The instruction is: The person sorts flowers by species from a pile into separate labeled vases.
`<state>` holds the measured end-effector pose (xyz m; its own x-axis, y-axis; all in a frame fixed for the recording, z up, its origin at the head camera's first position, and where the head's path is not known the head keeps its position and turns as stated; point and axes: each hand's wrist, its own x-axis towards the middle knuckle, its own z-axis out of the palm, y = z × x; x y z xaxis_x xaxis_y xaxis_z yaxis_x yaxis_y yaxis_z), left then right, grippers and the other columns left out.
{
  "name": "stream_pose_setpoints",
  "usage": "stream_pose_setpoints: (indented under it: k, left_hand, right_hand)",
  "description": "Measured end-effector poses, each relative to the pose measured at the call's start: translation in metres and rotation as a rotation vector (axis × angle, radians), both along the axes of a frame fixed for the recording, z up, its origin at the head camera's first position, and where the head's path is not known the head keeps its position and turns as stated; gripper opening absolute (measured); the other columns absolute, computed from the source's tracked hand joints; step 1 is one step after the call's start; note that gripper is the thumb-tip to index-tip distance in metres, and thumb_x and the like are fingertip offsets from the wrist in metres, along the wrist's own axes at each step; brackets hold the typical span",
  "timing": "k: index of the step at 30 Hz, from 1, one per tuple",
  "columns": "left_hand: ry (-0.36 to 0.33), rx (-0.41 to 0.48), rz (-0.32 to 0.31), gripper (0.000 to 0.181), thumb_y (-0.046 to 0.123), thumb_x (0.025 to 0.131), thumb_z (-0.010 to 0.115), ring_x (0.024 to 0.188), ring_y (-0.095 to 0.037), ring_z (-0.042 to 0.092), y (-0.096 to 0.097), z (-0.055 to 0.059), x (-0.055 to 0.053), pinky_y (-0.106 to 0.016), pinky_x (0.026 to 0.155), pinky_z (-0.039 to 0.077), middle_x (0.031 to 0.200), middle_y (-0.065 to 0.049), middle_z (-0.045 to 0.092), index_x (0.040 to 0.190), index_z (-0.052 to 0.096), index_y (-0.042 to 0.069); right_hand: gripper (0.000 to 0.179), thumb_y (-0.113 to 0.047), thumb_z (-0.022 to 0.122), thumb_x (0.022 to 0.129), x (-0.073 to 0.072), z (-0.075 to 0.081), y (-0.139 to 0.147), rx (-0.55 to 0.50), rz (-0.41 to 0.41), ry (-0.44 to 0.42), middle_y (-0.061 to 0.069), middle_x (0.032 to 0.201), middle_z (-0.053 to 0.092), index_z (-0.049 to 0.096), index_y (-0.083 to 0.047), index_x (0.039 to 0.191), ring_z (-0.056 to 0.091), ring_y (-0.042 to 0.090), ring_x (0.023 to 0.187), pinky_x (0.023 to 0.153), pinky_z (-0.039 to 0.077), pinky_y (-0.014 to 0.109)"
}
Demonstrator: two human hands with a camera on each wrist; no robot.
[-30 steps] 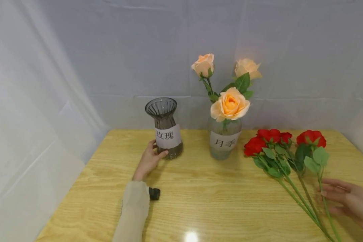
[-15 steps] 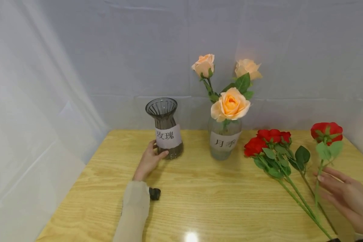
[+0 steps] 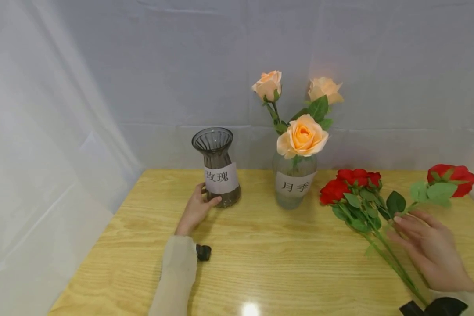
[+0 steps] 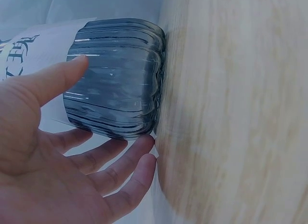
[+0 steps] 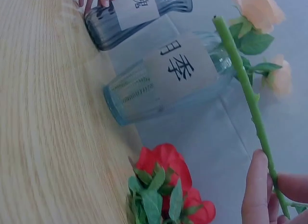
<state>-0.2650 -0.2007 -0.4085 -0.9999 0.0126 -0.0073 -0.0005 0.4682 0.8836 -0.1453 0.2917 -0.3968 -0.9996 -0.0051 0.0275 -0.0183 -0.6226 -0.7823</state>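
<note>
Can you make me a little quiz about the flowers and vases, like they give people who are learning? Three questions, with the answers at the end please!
1. True or false: the left hand touches the gray vase.

2. Pick one. What does the right hand hold?
A) a spoon
B) a red flower
C) a cup

3. Count: how many peach flowers can you see in the clear vase, looking from the head camera?

Key: 1. True. 2. B. 3. Three.
</note>
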Motion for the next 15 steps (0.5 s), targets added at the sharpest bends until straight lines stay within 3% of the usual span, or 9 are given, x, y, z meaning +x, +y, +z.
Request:
stream_pose_setpoints:
  k: [2,3,9,12,15]
  left_hand:
    - [0.009,0.001,-0.003,0.076,0.017,0.099,0.066,0.131,-0.052,0.044,0.000,0.001,0.001,-0.058,0.110,0.038,0.151,-0.037,0.035,0.155,0.021,-0.009]
    - [0.007,0.006,-0.004,0.076,0.018,0.099,0.066,0.131,-0.052,0.044,0.000,0.001,0.002,-0.058,0.110,0.038,0.151,-0.037,0.035,0.155,0.022,-0.008]
    - [0.009,0.022,-0.006,0.077,0.018,0.099,0.067,0.132,-0.052,0.044,0.001,0.002,0.002,-0.057,0.110,0.039,0.151,-0.037,0.035,0.155,0.022,-0.008]
    - [0.004,0.022,-0.005,0.077,0.018,0.100,0.066,0.132,-0.052,0.044,0.001,0.001,0.001,-0.057,0.109,0.039,0.151,-0.037,0.035,0.156,0.020,-0.008]
    - [-0.017,0.026,0.000,0.076,0.015,0.100,0.065,0.134,-0.051,0.042,0.000,-0.002,-0.001,-0.058,0.111,0.037,0.153,-0.036,0.033,0.157,0.019,-0.006]
  right_hand:
    - [0.027,0.013,0.051,0.100,-0.004,0.004,-0.008,0.022,-0.046,-0.045,0.001,0.102,0.064,0.060,-0.009,0.113,0.066,0.015,0.094,0.081,0.061,0.036]
    - [0.025,0.010,0.049,0.102,-0.006,0.007,-0.011,-0.143,-0.065,-0.116,0.006,0.100,0.064,0.057,-0.012,0.110,0.066,0.020,0.091,0.080,0.061,0.042]
    - [0.021,0.010,0.049,0.102,-0.015,0.015,-0.034,-0.251,-0.066,-0.094,0.008,0.098,0.062,0.053,-0.010,0.108,0.066,0.022,0.085,0.081,0.061,0.047]
    - [0.021,0.010,0.052,0.101,-0.020,0.019,-0.047,-0.203,-0.096,-0.087,0.006,0.096,0.061,0.049,-0.010,0.106,0.066,0.022,0.082,0.079,0.061,0.046]
    - [0.017,0.009,0.052,0.101,-0.024,0.022,-0.058,-0.170,-0.089,-0.063,0.006,0.086,0.063,0.054,-0.007,0.096,0.067,0.022,0.079,0.080,0.061,0.046]
